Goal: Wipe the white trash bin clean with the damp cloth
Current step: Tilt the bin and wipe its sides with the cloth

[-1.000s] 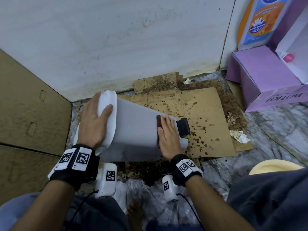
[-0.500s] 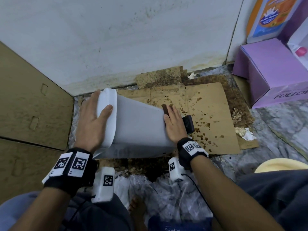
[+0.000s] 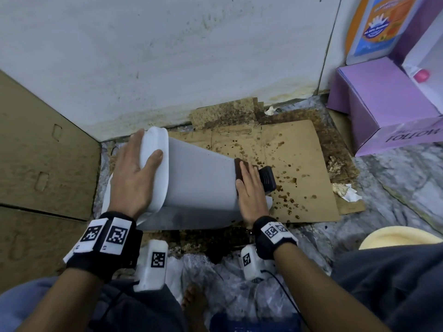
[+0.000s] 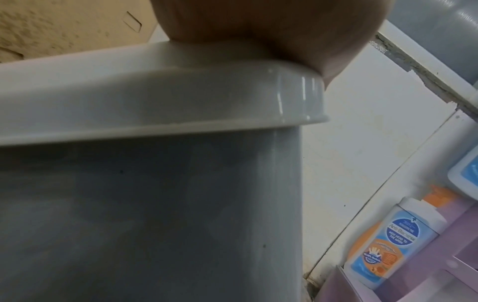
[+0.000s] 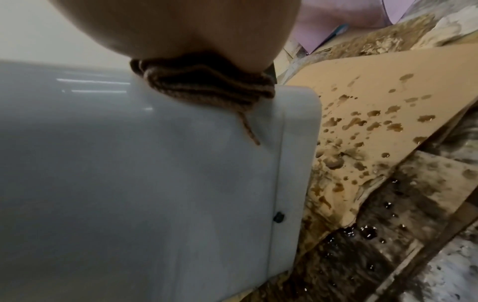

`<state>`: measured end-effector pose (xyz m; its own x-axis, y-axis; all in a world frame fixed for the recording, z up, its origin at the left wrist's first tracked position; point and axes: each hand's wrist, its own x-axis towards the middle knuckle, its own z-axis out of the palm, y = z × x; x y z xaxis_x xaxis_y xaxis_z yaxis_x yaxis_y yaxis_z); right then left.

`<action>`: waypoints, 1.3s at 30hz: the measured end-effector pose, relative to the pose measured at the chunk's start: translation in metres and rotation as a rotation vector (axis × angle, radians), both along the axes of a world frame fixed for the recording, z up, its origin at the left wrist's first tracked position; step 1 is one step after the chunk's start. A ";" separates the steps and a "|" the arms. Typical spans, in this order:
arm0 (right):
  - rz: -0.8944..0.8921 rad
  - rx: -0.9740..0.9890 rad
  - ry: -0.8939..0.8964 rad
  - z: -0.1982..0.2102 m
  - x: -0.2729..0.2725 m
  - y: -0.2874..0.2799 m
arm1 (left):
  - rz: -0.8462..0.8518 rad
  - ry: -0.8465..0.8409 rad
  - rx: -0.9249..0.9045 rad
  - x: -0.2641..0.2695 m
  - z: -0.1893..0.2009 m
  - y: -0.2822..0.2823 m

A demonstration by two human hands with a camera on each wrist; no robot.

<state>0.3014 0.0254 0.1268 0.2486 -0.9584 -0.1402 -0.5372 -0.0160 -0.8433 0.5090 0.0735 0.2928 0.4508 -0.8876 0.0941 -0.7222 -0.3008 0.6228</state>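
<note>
Glossy plastic bin (image 3: 201, 178), knitted cloth (image 5: 207, 85)

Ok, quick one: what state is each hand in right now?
The left hand: open, laid flat on the lid end of the white bin.
The right hand: open, straight fingers pressing the brown cloth onto the bin near its base.

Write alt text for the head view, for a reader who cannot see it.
A white trash bin lies on its side on stained cardboard by a wall. The left hand rests on its lid end; the right hand presses a brown cloth flat against its base end, beside a black pedal.
</note>
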 end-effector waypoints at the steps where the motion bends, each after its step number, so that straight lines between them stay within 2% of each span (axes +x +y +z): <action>1: 0.011 0.017 0.008 -0.001 0.000 -0.009 | -0.005 -0.006 0.006 -0.002 0.000 0.001; 7: 0.009 0.104 0.080 0.006 0.000 -0.045 | -0.031 -0.028 -0.014 -0.018 -0.004 0.004; 9: 0.004 0.100 0.196 0.011 0.000 -0.051 | -0.031 -0.023 -0.033 -0.022 -0.004 0.004; 12: 0.010 0.199 0.457 0.014 -0.002 -0.061 | -0.034 -0.008 -0.041 -0.022 -0.005 0.006; 16: 0.021 0.304 0.626 0.025 0.004 -0.070 | -0.030 0.003 -0.048 -0.015 -0.005 0.011; 19: 0.022 0.331 0.626 0.026 0.012 -0.071 | -0.023 0.008 -0.054 -0.008 -0.006 0.013; 22: 0.026 0.283 0.551 0.027 0.014 -0.066 | -0.017 0.025 -0.058 -0.002 -0.007 0.016; 26: 0.057 0.009 0.369 0.029 0.011 -0.039 | 0.008 0.039 -0.039 0.008 -0.005 0.018; 28: 0.093 -0.053 0.372 0.025 0.008 -0.031 | 0.011 0.051 -0.041 0.012 -0.005 0.019; 34: 0.072 0.040 0.517 0.016 0.004 -0.048 | -0.011 0.067 -0.056 0.009 -0.008 0.019; 39: 0.105 0.204 0.646 0.029 0.004 -0.071 | -0.010 0.078 -0.053 0.009 -0.008 0.018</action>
